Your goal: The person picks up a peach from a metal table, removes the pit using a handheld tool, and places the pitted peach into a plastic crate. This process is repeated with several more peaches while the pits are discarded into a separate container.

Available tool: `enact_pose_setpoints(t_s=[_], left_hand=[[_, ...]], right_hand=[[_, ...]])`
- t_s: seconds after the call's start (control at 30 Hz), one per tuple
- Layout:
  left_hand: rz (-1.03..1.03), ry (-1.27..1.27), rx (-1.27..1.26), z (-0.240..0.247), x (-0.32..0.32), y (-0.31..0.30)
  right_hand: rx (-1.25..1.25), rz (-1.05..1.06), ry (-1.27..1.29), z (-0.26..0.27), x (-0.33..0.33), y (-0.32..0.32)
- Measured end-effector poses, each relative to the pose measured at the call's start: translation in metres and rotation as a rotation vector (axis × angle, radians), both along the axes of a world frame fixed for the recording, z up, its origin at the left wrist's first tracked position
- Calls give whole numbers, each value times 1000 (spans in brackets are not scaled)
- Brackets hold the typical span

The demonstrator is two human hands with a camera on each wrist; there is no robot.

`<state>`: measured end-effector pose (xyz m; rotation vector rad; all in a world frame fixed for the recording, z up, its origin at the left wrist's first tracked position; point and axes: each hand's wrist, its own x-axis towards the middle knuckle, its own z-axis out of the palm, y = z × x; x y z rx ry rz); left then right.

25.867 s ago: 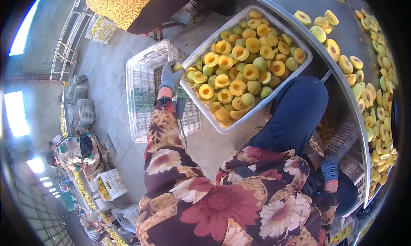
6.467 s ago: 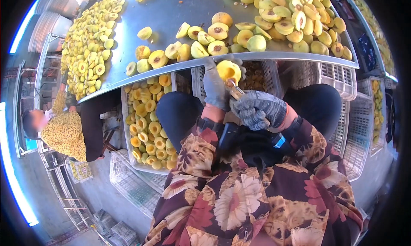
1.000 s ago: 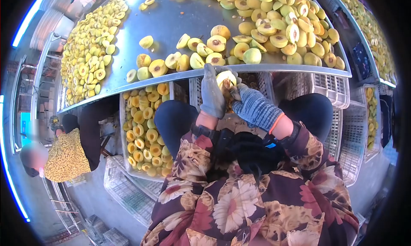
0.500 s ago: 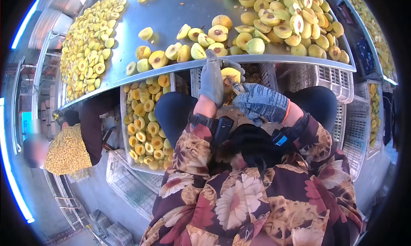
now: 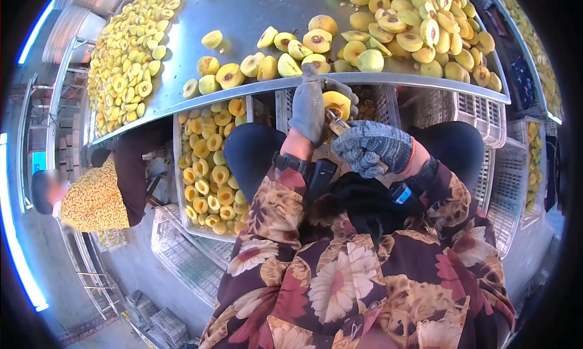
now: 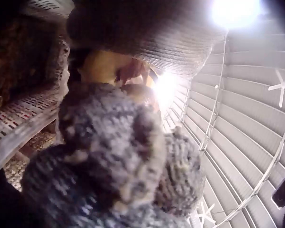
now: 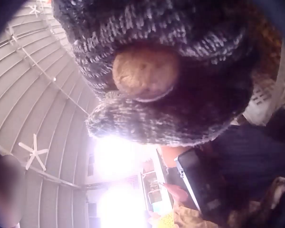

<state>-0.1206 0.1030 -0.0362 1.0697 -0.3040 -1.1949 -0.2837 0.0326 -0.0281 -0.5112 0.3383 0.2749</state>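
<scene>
My left hand (image 5: 308,109), in a grey glove, grips a yellow fruit half (image 5: 337,105) just below the metal table's front edge. In my right hand (image 5: 373,148), in a blue-grey knit glove, is a tool (image 5: 338,125) whose metal end meets the hollow of the fruit. The left wrist view has the fruit (image 6: 102,67) between the left glove (image 6: 147,31) above and the knit glove (image 6: 114,142) below. A round, light-brown handle end (image 7: 145,71) pokes out of the curled knit fingers (image 7: 147,121) in the right wrist view.
Fruit halves (image 5: 317,40) lie along the table's edge (image 5: 243,92), with piles at left and right. A crate of hollowed halves (image 5: 206,167) stands left of my knees; other crates (image 5: 480,115) are under the table and at right. A person (image 5: 97,197) sits at left.
Since a second ago, my right hand has drawn down and away from the fruit, showing more of the tool. In the oldest view my left hand held fruit by the crate; now both hands meet at the table edge.
</scene>
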Motion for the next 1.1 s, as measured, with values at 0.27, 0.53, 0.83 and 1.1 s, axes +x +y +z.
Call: enact_pose_setpoints(t_s=[0.27,0.53,0.83,1.1], left_hand=[[362,301,-4,16,-12,-5],[480,-1477,-174,-1,5,37],[837,-196,-209,28,126,225],[1084,-736,786,-138,301,352]], right_hand=[[239,29,25,1,-11,-5],[-1613,141,184,-69,-26,-33],[-2045,412,311,-117,-11,-25],[-2044,457,262,-132,-20,-6]])
